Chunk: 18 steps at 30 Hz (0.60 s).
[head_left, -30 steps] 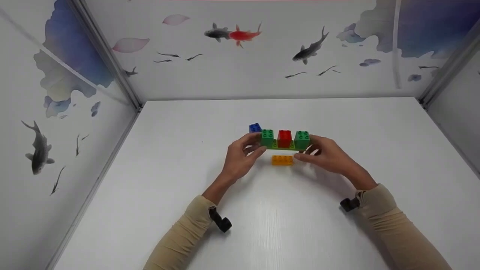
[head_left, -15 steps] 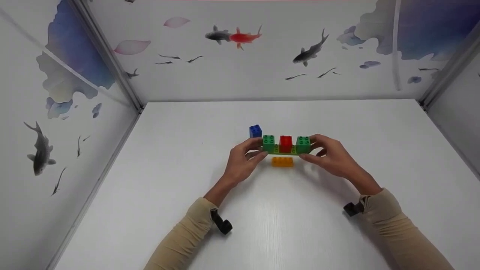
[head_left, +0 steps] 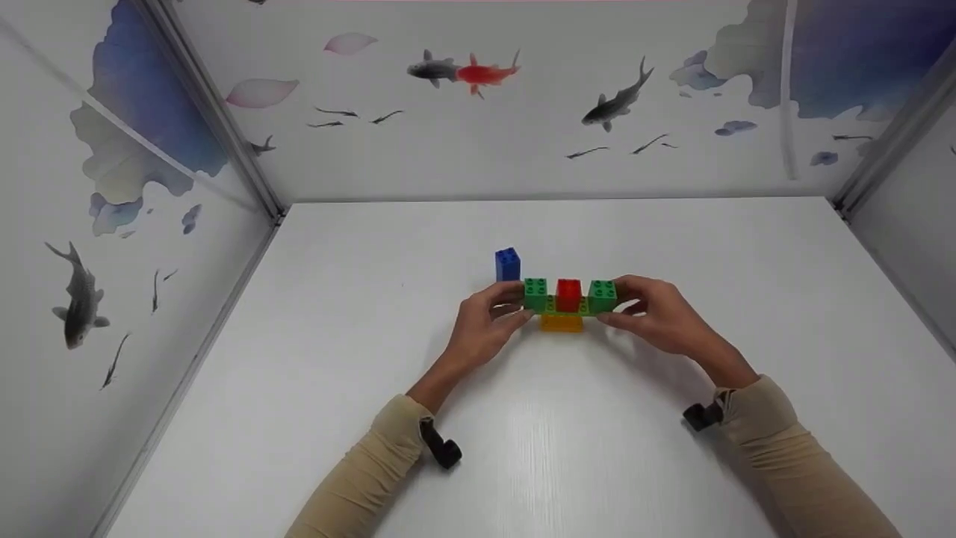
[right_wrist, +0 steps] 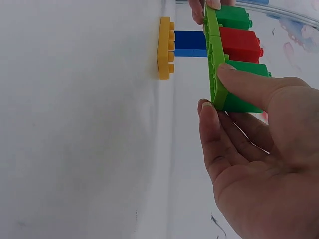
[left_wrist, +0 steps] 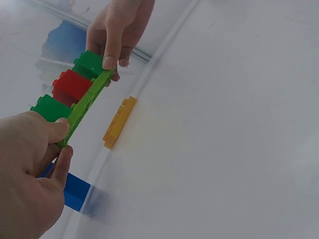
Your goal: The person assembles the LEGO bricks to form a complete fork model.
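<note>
A toy-brick assembly is held level between both hands: a lime-green base strip [left_wrist: 89, 102] carrying a red brick [head_left: 568, 296] in the middle and a green brick [head_left: 535, 294] at each end. My left hand [head_left: 482, 321] pinches its left end, and my right hand [head_left: 657, 317] pinches the right end, thumbs at the near side. Beneath the strip lies a flat yellow brick [head_left: 562, 323] with its studs up. Both wrist views show a gap between the strip and this yellow brick [right_wrist: 163, 48]. Behind my left fingers stands a tall blue brick [head_left: 508, 265], partly hidden.
A white table [head_left: 336, 299] carries the bricks. Walls printed with fish and petals [head_left: 261, 93] rise at its back and sides. Black camera mounts [head_left: 442, 446] sit at both sleeve cuffs.
Both hands have lowered the assembly toward me, over the yellow brick, which it now partly covers in the head view. The right hand's thumb has come onto the strip's end. More of the blue brick shows.
</note>
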Available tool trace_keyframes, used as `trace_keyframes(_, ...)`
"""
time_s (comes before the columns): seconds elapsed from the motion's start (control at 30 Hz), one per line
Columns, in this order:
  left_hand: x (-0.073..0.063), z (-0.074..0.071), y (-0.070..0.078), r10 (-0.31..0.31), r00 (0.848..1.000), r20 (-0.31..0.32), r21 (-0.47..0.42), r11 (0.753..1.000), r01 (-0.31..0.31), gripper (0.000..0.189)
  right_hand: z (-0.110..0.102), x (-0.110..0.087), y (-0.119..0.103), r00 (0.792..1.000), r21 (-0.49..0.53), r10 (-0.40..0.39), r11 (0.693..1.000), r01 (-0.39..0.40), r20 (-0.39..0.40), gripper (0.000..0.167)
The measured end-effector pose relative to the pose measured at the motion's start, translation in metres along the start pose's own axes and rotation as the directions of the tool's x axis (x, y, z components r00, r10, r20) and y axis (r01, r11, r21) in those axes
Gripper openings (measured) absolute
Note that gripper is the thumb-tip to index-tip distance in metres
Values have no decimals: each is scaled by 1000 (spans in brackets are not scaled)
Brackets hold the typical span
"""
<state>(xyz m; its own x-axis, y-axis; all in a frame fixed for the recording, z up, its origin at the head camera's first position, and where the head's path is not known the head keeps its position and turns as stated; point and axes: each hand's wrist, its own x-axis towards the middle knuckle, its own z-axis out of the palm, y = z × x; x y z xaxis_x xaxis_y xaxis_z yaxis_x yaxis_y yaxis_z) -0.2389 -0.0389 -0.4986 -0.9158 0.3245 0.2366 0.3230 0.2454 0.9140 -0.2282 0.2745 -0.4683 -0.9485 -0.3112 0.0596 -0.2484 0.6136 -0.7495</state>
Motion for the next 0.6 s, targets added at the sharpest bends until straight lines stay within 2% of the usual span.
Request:
trace_keyframes(0.27,-1,-1,-7,-31,999,35,17,999,31,44,2,1,8,998,-6,-3,1000,3,59,45)
trace_keyframes(0.47,-1,-2,-11,-39,998,45,40,999,37,45,3,1,9,998,-10,-9,1000,10,69,46)
trace_keyframes(0.6,-1,-3,-13,-65,997,50,62,996,62,45,4,1,9,997,-10,-16,1000,17,75,45)
